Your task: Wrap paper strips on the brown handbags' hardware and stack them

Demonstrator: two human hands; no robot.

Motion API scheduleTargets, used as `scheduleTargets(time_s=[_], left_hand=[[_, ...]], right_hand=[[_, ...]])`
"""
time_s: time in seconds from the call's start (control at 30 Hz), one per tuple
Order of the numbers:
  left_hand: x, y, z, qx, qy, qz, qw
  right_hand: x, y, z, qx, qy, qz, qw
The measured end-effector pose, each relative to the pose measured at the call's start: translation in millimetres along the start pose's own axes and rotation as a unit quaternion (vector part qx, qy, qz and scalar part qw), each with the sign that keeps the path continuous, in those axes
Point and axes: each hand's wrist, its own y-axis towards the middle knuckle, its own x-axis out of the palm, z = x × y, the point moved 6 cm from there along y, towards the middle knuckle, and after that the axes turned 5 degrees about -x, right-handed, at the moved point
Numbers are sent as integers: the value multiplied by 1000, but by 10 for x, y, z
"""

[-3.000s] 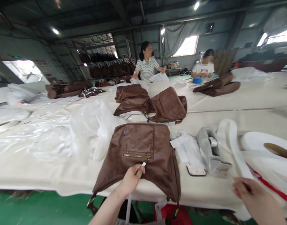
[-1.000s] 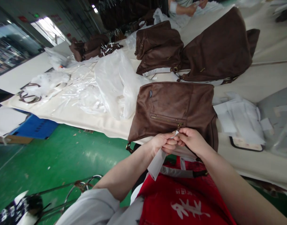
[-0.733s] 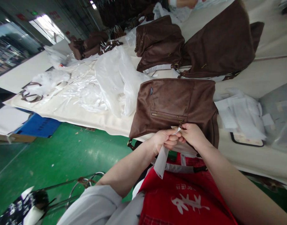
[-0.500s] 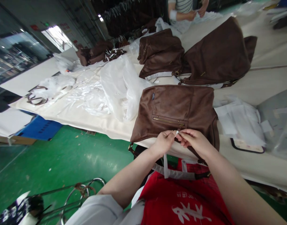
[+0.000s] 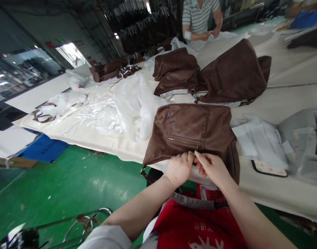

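A brown leather shoulder bag (image 5: 184,121) lies flat before me at the table's near edge, its zippered front pocket facing up. From the right end of the pocket zipper (image 5: 184,141) hangs a small brass-coloured zipper pull (image 5: 197,147). My right hand (image 5: 209,164) is closed, thumb and finger pinching at the pull's lower end. Against it, my left hand (image 5: 180,167) has its fingers curled; whatever is in them is hidden. A strap wrapped in pale material (image 5: 194,202) droops over my red apron (image 5: 197,228).
Two more brown bags (image 5: 232,74) (image 5: 176,69) lie behind. Clear plastic wrapping (image 5: 132,107) covers the table's left part. White paper sheets (image 5: 259,138) and a grey plastic object (image 5: 303,138) are at right. Across the table a person in a striped shirt (image 5: 200,17) handles plastic.
The view has tilted up slightly. My left fingers have curled over more, and the small white bit between my fingertips no longer shows clearly. The bag lies as before.
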Motion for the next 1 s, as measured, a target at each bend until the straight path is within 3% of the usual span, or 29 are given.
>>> scheduleTargets(time_s=[0.27,0.5,0.63,0.83,1.0], left_hand=[[63,-10,49,8,0,-8,1000],[101,45,-195,-102,-105,-7,989],[94,9,-157,-64,-51,26,996],[84,-67,-56,-23,29,37,999],[98,-66,0,-1,17,30,999]], right_hand=[[28,15,-56,-55,-88,-5,995],[-7,22,155,-33,94,52,994],[-13,33,179,8,127,56,990],[60,63,68,26,59,16,998],[86,63,-17,-24,-4,14,1000]])
